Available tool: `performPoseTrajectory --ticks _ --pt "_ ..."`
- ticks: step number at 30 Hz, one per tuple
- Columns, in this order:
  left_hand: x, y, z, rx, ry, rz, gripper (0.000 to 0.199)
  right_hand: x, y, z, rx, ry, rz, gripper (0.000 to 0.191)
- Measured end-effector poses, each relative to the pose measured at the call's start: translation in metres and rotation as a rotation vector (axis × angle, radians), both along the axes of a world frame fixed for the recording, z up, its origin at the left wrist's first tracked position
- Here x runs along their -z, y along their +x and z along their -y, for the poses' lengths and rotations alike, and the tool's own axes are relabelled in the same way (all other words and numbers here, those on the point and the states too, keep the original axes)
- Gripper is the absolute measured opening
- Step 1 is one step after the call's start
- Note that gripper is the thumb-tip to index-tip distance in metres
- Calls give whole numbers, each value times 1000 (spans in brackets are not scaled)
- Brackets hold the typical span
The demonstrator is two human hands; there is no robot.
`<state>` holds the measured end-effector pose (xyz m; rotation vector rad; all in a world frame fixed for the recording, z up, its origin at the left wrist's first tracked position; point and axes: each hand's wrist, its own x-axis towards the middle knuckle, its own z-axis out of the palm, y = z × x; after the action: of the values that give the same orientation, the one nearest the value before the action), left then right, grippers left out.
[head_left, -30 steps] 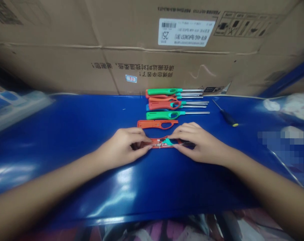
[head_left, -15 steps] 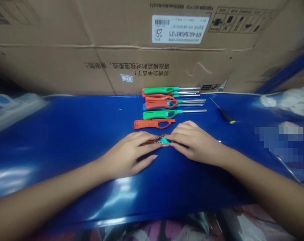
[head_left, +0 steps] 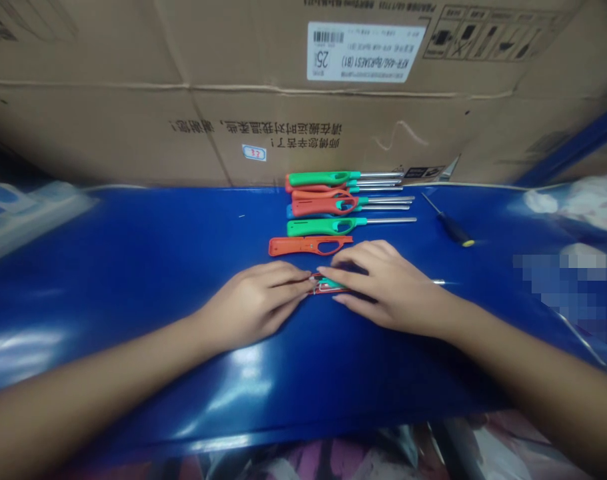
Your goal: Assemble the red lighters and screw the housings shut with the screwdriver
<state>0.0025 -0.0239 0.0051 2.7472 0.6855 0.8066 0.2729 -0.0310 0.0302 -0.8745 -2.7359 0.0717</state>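
An opened red lighter body [head_left: 328, 288] with a teal part and thin metal pieces inside lies on the blue table between my hands. My left hand [head_left: 258, 300] has its fingertips pinched together at the left part of this body, on something too small to make out. Over the right part is my right hand [head_left: 383, 287], fingers spread and resting on the body; a metal tube end shows past its wrist. Just behind lies an empty orange half shell [head_left: 303, 246]. Farther back are a green lighter [head_left: 313, 227] and several stacked red, green and blue ones.
A black screwdriver [head_left: 453, 231] with a yellow end lies at the right. Behind the table [head_left: 148, 267] stands a large cardboard box [head_left: 133, 133]. Clear plastic packaging [head_left: 28, 217] is at the left, white bundles [head_left: 593, 203] at the right.
My left fingers have drawn together into a pinch, the thumb now under the fingertips. My right hand's fingers have spread wider over the body. The view has shifted slightly.
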Motion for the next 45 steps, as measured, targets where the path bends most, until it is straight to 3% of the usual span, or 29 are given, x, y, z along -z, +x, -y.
performPoseTrajectory --ticks 6,14,18,20,24,35,45 --pt "0 1 -1 5 -54 96 26 0 -4 6 -56 5 94 41" --pt "-1 0 -3 28 -71 98 27 3 -3 7 -26 -65 41 41" --pt "1 0 -4 28 -46 97 25 -6 4 -1 70 -90 -78 48" --pt "2 0 -3 26 -43 99 25 -12 9 -5 125 -76 -116 39" --pt "2 0 -3 -4 -64 79 30 -20 23 -11 106 -114 6 18" --pt "0 -3 -7 51 -78 -83 38 -17 30 -18 75 -294 5 14" --pt "-2 -1 -6 53 -93 -101 39 -22 21 -5 86 -100 157 31"
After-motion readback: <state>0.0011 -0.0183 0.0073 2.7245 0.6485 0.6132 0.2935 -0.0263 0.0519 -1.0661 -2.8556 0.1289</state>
